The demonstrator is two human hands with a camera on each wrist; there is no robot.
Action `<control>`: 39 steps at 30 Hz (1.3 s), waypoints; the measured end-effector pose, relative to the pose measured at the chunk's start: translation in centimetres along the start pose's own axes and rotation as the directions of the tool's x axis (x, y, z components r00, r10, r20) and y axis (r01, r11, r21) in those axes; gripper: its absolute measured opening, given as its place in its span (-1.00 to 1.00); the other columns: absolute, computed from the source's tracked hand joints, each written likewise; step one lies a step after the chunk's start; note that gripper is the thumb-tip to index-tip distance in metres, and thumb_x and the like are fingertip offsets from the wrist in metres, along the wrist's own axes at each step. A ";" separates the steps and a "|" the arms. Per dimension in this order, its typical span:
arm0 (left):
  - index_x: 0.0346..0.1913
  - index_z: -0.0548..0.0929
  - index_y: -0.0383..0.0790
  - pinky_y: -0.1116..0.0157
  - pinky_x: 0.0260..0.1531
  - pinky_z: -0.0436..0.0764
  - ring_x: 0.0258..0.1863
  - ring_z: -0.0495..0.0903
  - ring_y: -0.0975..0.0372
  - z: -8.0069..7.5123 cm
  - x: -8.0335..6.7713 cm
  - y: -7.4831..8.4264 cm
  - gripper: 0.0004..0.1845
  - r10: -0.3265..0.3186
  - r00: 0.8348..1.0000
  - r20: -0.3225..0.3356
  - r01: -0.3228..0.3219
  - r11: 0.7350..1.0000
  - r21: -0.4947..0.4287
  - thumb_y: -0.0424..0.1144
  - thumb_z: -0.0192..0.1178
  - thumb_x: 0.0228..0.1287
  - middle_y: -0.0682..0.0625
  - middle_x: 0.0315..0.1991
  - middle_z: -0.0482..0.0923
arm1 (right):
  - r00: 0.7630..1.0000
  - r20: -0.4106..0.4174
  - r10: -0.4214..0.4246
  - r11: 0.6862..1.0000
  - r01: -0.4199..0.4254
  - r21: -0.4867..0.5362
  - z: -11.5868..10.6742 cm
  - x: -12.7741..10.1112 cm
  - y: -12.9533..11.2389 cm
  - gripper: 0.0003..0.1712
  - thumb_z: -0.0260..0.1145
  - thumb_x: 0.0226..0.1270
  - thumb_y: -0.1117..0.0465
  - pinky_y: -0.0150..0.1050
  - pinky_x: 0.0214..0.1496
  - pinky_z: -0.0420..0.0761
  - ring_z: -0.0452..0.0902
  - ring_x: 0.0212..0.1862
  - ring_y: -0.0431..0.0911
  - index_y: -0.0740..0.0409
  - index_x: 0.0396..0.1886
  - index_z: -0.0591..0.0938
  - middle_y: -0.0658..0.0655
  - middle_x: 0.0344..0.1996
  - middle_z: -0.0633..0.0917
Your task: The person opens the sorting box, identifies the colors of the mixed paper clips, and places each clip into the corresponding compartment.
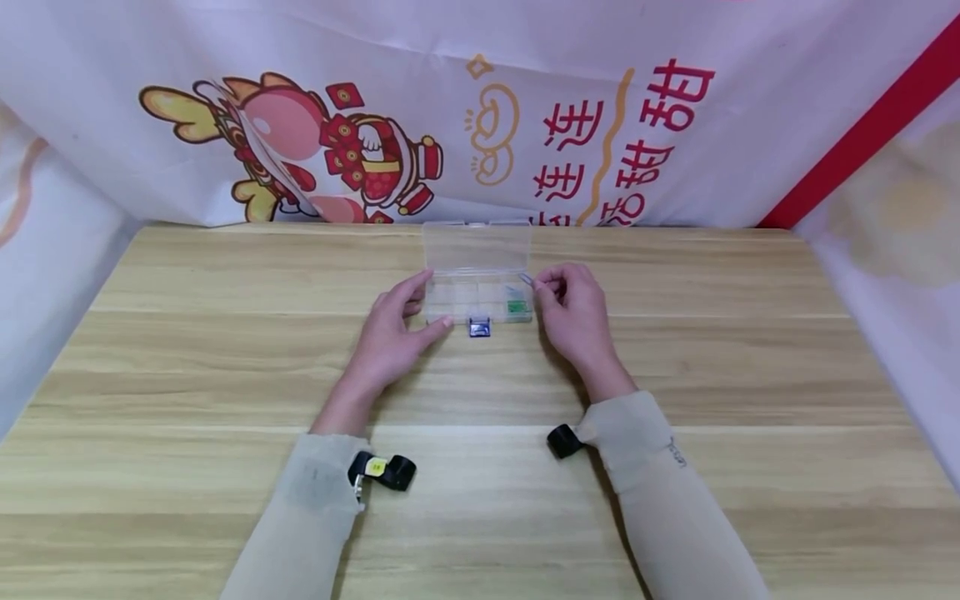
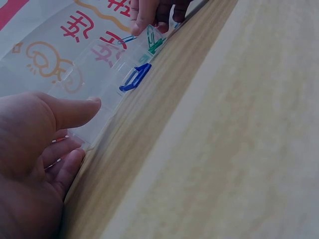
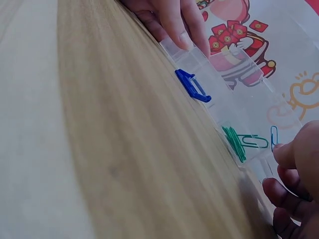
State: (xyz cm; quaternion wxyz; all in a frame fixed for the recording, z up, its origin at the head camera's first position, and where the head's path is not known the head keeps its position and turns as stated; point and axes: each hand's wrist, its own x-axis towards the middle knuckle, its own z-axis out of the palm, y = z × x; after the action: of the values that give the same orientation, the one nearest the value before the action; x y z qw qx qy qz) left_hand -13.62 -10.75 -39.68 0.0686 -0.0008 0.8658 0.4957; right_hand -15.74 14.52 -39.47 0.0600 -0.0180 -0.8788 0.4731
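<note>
A clear plastic compartment box (image 1: 453,293) sits on the table with its lid (image 1: 477,248) raised at the back. My left hand (image 1: 396,327) holds its left end, thumb on the front wall and fingers round the side. My right hand (image 1: 576,315) pinches a blue paper clip (image 1: 527,279) between thumb and forefinger, close over the box's right end. Green paper clips (image 3: 234,144) lie bunched in the front right compartment, one of them sticking out sideways in the right wrist view. A blue latch (image 1: 479,327) hangs on the front of the box.
The wood-grain table (image 1: 465,508) spreads out around the box. Behind it hangs a white printed cloth (image 1: 480,25) with a cartoon figure and red characters, and the raised lid stands close to it. Black cameras (image 1: 401,473) are strapped at both wrists.
</note>
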 end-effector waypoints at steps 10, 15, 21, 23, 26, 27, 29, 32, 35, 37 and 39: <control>0.69 0.29 0.08 -0.01 0.59 0.47 0.46 0.48 -0.06 -0.2 -0.1 0.0 -0.17 0.024 1.000 -0.002 -0.024 1.000 0.002 -0.12 0.43 0.46 -0.16 0.51 0.43 | 1.000 0.007 -0.020 1.000 0.020 -0.024 0.3 -0.1 -0.2 -0.84 0.28 0.65 0.18 -0.19 0.07 0.53 0.49 -0.02 0.01 0.17 0.02 0.67 0.15 -0.05 0.60; 0.69 0.29 0.08 -0.02 0.59 0.47 0.46 0.48 -0.06 -0.1 -0.1 0.0 -0.17 0.034 0.999 -0.004 -0.034 0.999 0.004 -0.12 0.43 0.46 -0.15 0.51 0.43 | 1.000 0.001 -0.027 0.999 0.027 -0.028 0.2 -0.2 -0.2 -0.84 0.29 0.65 0.17 -0.19 0.06 0.53 0.49 -0.01 0.01 0.14 0.02 0.68 0.13 -0.05 0.61; 0.69 0.29 0.08 -0.02 0.59 0.46 0.46 0.48 -0.05 -0.1 -0.1 0.0 -0.17 0.035 0.999 -0.005 -0.035 0.999 0.002 -0.12 0.42 0.46 -0.15 0.51 0.43 | 1.000 -0.006 -0.029 0.999 0.029 -0.021 0.3 -0.2 0.0 -0.86 0.31 0.63 0.18 -0.19 0.05 0.56 0.49 0.00 0.00 0.12 0.01 0.69 0.12 -0.05 0.61; 0.69 0.29 0.08 -0.02 0.59 0.46 0.46 0.48 -0.05 -0.1 -0.1 -0.1 -0.17 0.036 0.999 -0.004 -0.036 0.999 0.001 -0.11 0.43 0.46 -0.15 0.51 0.43 | 1.000 -0.008 -0.024 1.000 0.024 -0.011 0.3 -0.2 0.1 -0.86 0.31 0.63 0.18 -0.19 0.06 0.58 0.50 0.00 -0.01 0.11 0.01 0.69 0.11 -0.04 0.62; 0.69 0.30 0.08 -0.02 0.60 0.46 0.46 0.48 -0.05 -0.1 -0.1 -0.1 -0.17 0.038 0.999 -0.003 -0.038 0.999 0.000 -0.11 0.43 0.46 -0.15 0.51 0.44 | 1.000 -0.009 -0.013 1.000 0.013 0.018 0.1 -0.2 0.2 -0.86 0.32 0.62 0.18 -0.20 0.07 0.60 0.52 0.00 -0.02 0.11 0.02 0.70 0.11 -0.04 0.64; 0.69 0.30 0.07 -0.02 0.60 0.46 0.46 0.48 -0.05 -0.1 -0.1 -0.1 -0.17 0.040 0.999 -0.003 -0.039 0.999 0.001 -0.11 0.43 0.46 -0.15 0.51 0.44 | 1.000 -0.012 -0.011 0.999 0.011 0.033 0.0 -0.1 0.3 -0.86 0.32 0.62 0.17 -0.20 0.07 0.60 0.53 0.01 -0.03 0.11 0.02 0.71 0.11 -0.04 0.65; 0.69 0.30 0.07 -0.02 0.60 0.46 0.46 0.48 -0.05 -0.2 -0.2 -0.1 -0.17 0.040 0.999 -0.003 -0.040 0.999 -0.001 -0.11 0.43 0.46 -0.15 0.51 0.44 | 1.000 -0.021 -0.006 0.998 0.007 0.060 -0.3 -0.1 0.4 -0.84 0.33 0.62 0.17 -0.21 0.06 0.60 0.54 0.00 -0.03 0.11 0.02 0.72 0.12 -0.05 0.68; 0.69 0.30 0.07 -0.02 0.60 0.45 0.47 0.48 -0.05 -0.2 -0.2 0.0 -0.17 0.039 0.999 -0.003 -0.039 0.999 -0.006 -0.12 0.43 0.45 -0.15 0.51 0.43 | 0.999 -0.050 0.005 0.996 -0.001 0.088 -1.1 0.1 0.7 -0.82 0.33 0.61 0.15 -0.24 0.04 0.60 0.56 -0.02 -0.06 0.11 0.03 0.74 0.11 -0.06 0.71; 0.69 0.29 0.08 -0.02 0.60 0.45 0.47 0.47 -0.06 -0.2 -0.3 0.0 -0.17 0.034 0.999 -0.001 -0.034 0.999 -0.011 -0.12 0.43 0.45 -0.15 0.52 0.43 | 0.995 -0.090 0.039 0.993 -0.029 0.114 -2.0 0.4 1.2 -0.81 0.35 0.59 0.15 -0.29 0.01 0.58 0.55 -0.04 -0.11 0.09 0.04 0.75 0.07 -0.08 0.72; 0.69 0.29 0.08 -0.02 0.60 0.46 0.47 0.47 -0.06 -0.2 -0.3 0.1 -0.17 0.031 1.000 -0.001 -0.031 0.999 -0.014 -0.13 0.43 0.45 -0.15 0.53 0.42 | 0.991 -0.119 0.060 0.991 -0.045 0.122 -2.6 0.5 1.7 -0.81 0.37 0.58 0.14 -0.33 -0.01 0.58 0.54 -0.05 -0.15 0.09 0.04 0.76 0.03 -0.11 0.72; 0.69 0.29 0.07 -0.02 0.60 0.46 0.47 0.47 -0.06 -0.2 -0.3 0.1 -0.17 0.029 1.000 -0.001 -0.029 0.999 -0.016 -0.13 0.43 0.45 -0.15 0.53 0.42 | 0.986 -0.147 0.074 0.989 -0.054 0.140 -3.3 0.7 2.2 -0.80 0.38 0.57 0.14 -0.36 -0.04 0.57 0.54 -0.07 -0.17 0.11 0.03 0.77 0.00 -0.14 0.71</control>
State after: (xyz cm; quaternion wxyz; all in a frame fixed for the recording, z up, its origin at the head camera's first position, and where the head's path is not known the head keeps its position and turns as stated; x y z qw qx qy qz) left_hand -13.32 -10.91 -39.44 0.0609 0.0110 0.8619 0.5034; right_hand -16.06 18.55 -39.44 0.1126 -0.0781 -0.8365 0.5305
